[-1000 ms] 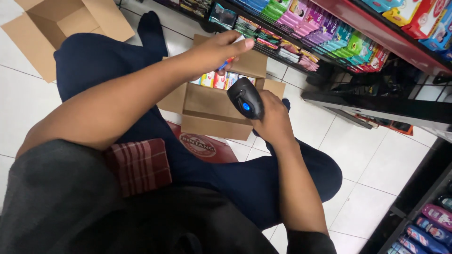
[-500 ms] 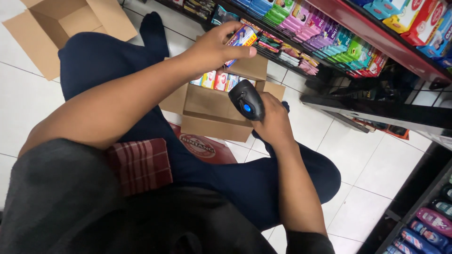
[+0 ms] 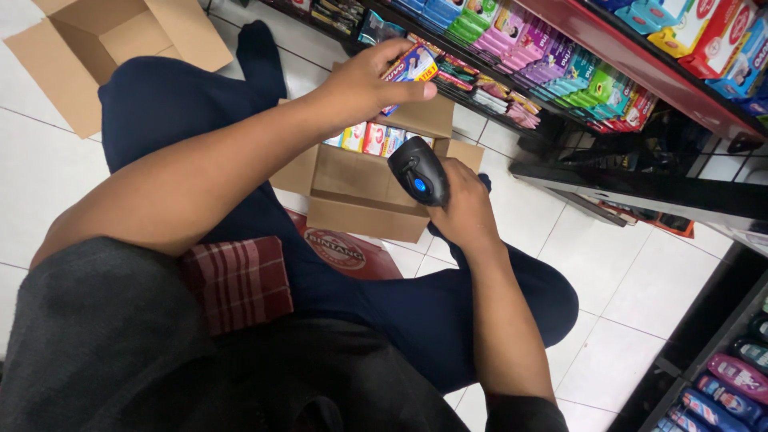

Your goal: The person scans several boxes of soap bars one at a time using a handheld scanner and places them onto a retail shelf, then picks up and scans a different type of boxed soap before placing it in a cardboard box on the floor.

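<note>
Seated on the tiled floor [image 3: 608, 272] with legs out, the person holds up a small bright packet [image 3: 412, 66] at 12 o'clock in the left hand [image 3: 364, 84], thumb along the near side and fingers wrapped over the far edge, clamped on it. The packet is in the air, above the open box [image 3: 360, 216] and apart from it. Just below, near the middle of the view, the right hand [image 3: 464, 212] is closed around the grip of a black scanner [image 3: 418, 170], whose head with its blue button tilts up toward 11 o'clock (its window faces away, so any beam cannot be seen). The box stands between the knees with a row of like packets [image 3: 368, 138] upright inside. A shelf [image 3: 560, 76] of coloured goods runs from 12 to 2 o'clock, a second, empty carton [image 3: 88, 48] sits at 10 o'clock, and a plaid cloth [image 3: 236, 280] lies on the lap at 8 o'clock. The step in hand looks like presenting one packet to the scanner. A good read would call for the coded face to be turned squarely at the scanner head, with the two held near and steady.
</note>
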